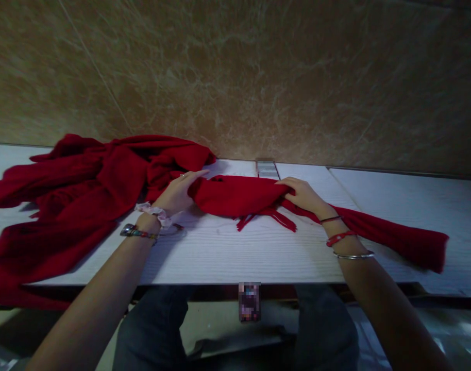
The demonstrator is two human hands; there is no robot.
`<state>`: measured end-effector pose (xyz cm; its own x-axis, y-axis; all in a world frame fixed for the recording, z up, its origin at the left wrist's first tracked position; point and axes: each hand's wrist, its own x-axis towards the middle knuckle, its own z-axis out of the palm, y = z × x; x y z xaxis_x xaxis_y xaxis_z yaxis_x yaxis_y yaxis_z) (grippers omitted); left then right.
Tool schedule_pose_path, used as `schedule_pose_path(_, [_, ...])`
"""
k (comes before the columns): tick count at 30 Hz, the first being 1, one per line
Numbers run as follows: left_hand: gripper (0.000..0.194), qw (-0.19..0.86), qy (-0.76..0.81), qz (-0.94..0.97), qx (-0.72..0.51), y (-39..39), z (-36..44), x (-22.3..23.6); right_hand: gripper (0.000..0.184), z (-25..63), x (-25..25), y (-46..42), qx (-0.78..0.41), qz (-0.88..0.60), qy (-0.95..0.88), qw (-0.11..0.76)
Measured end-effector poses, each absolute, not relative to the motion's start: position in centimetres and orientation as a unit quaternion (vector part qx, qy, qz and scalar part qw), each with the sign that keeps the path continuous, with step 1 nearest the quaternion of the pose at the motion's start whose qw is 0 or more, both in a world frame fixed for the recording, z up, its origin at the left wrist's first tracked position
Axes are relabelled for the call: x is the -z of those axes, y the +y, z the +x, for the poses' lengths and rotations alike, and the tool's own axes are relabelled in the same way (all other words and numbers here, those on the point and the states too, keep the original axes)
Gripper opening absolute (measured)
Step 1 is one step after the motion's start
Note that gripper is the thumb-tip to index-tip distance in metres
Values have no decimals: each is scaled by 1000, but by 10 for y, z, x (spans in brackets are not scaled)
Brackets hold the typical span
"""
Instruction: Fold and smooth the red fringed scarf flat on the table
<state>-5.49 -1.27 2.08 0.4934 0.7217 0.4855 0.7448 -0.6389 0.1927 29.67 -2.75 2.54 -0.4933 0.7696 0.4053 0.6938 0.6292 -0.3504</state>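
A red fringed scarf (235, 197) lies folded into a band across the white tabletop, its tassels hanging out along the near side. My left hand (180, 191) has the band's left end between thumb and fingers, the thumb partly hidden. At the right end, my right hand (303, 195) grips the cloth with curled fingers. A narrow red strip (398, 234) runs from under my right wrist toward the right. Left of my left hand spreads a large crumpled heap of red cloth (119, 178); whether it is joined to the band cannot be seen.
A brown marbled wall (235, 77) rises behind the white table (220, 257). A small blurred flat object (267, 169) lies near the wall. Another pixelated item (250, 301) shows at the near edge, between my knees. Some red cloth hangs over the front left edge.
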Motion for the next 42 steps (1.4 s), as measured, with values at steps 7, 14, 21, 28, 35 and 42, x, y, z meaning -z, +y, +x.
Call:
schedule_pose_path(7, [60, 54, -473, -834, 279, -7, -74, -23, 50, 295, -30, -40, -141, -390, -852, 319])
schedule_pose_path(14, [41, -30, -406, -816, 410, -30, -42, -32, 30, 274, -19, -37, -60, -416, -855, 304])
schedule_pose_path(21, [41, 24, -387, -884, 262, -26, -24, -16, 18, 272, -20, -39, 22, -424, -827, 368])
schedule_pose_path(28, [31, 105, -442, -794, 403, -38, -24, -21, 20, 269, -26, -47, 152, -430, -752, 476])
schedule_pose_path(35, [53, 33, -453, -847, 277, -35, -29, -21, 42, 273, -16, -44, -26, -388, -883, 262])
schedule_pose_path(42, [47, 15, -634, -737, 233, -17, -46, -12, 49, 273, -11, -44, -7, -394, -885, 248])
